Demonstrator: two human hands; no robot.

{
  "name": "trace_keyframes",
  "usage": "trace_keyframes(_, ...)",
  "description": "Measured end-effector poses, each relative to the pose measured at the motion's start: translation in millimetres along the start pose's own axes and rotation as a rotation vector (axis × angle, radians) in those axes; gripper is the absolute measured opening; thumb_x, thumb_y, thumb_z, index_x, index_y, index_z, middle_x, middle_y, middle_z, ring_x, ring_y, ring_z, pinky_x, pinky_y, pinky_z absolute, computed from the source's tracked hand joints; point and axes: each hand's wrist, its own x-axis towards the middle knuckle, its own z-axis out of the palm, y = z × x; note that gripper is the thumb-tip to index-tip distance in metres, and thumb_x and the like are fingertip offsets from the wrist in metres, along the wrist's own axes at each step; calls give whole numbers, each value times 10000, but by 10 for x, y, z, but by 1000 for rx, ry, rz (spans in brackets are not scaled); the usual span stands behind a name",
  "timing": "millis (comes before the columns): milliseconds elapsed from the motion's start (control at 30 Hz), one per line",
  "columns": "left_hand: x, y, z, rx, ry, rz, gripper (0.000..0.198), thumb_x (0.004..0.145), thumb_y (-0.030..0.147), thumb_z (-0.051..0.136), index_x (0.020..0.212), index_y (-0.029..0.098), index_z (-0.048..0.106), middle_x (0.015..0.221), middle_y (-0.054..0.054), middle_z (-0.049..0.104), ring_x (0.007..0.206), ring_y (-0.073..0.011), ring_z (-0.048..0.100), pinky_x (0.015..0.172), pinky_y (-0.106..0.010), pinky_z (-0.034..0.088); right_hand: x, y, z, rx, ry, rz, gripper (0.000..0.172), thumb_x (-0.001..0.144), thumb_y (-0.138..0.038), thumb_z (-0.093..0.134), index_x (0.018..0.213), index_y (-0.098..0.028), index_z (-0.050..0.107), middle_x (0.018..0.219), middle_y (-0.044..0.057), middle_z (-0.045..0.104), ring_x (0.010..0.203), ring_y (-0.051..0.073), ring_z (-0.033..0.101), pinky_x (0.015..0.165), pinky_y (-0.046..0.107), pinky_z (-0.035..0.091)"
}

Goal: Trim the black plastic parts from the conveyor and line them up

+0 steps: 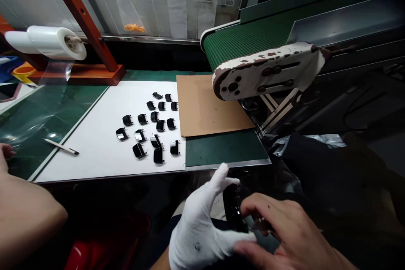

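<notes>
My left hand (202, 219), in a white glove, grips a glossy black plastic part (233, 206) between its thumb and fingers, in front of the table edge. My right hand (281, 228) is bare and curled close beside that part, with its thumb by the glove's fingertips. Something small and shiny shows between its fingers, too dark to make out. Several small black plastic pieces (158, 155) with tabs on one side lie spread on a white sheet (95, 147) on the table beyond my hands.
A brown cardboard sheet (209, 105) lies beside the white sheet, under the end of a green conveyor belt (249, 44). A pen (61, 147) lies at left near another person's arm (25, 215). A clear film roll (57, 42) hangs on a wooden stand (85, 21). A red object (91, 253) stands below.
</notes>
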Motion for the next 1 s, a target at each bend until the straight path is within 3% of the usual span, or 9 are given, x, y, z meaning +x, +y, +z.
trace_keyframes(100, 11, -21, -4, 14, -3, 67, 875, 736, 502, 726, 1455, 249, 295, 1249, -78, 609, 1165, -274, 569, 1052, -371, 420, -68, -6, 75, 17, -1, 39, 153, 923, -316, 471, 841, -213, 548, 651, -37, 605, 523, 116, 588, 510, 242, 448)
trace_keyframes(233, 19, -46, 21, 69, 2, 70, 949, 706, 334, 790, 1467, 319, 223, 1235, -28, 612, 1119, -231, 597, 1022, -319, 438, -71, -1, 129, 55, -2, -11, 146, 893, -170, 442, 770, -195, 518, 592, -38, 521, 489, 106, 516, 445, 236, 377)
trace_keyframes(467, 23, -22, 39, 37, -11, 93, 977, 726, 279, 776, 1481, 342, 158, 1428, -52, 447, 1232, -269, 522, 1084, -383, 401, -40, 31, 102, 91, -58, -2, 170, 886, -135, 404, 765, -190, 509, 604, -31, 516, 480, 94, 483, 446, 224, 364)
trace_keyframes(700, 51, 13, 4, 42, -74, 53, 960, 727, 204, 758, 1469, 378, 174, 1442, -26, 432, 1237, -258, 520, 1079, -378, 418, -25, -17, 29, 76, -128, 61, 188, 858, -137, 380, 733, -201, 503, 610, -22, 547, 498, 107, 516, 476, 234, 394)
trace_keyframes(800, 52, 1, -11, -29, -105, 48, 996, 706, 209, 787, 1466, 403, 173, 1417, -17, 464, 1237, -261, 519, 1082, -385, 412, 2, -38, -10, 92, -140, 110, 202, 909, -231, 408, 742, -210, 519, 615, -31, 563, 519, 108, 545, 499, 223, 412)
trace_keyframes(867, 46, 8, -9, -110, -119, 25, 1014, 689, 246, 814, 1462, 414, 180, 1405, -16, 479, 1232, -263, 524, 1076, -382, 416, 23, -32, -28, 93, -135, 149, 273, 904, -451, 483, 770, -218, 530, 589, -45, 560, 493, 114, 546, 476, 221, 417)
trace_keyframes(933, 33, 25, 10, -179, -95, -2, 1011, 670, 290, 832, 1455, 420, 208, 1380, -17, 504, 1224, -264, 531, 1069, -382, 423, 36, -9, -31, 64, -128, 175, 484, 768, -699, 523, 790, -216, 524, 574, -43, 567, 461, 129, 544, 432, 234, 415)
trace_keyframes(1000, 16, 45, 38, -234, -43, -9, 982, 667, 311, 832, 1447, 410, 245, 1351, -23, 529, 1212, -268, 539, 1062, -388, 432, 36, 24, -20, 14, -150, 187, 652, 648, -832, 487, 815, -203, 528, 606, -11, 606, 476, 158, 572, 433, 258, 435)
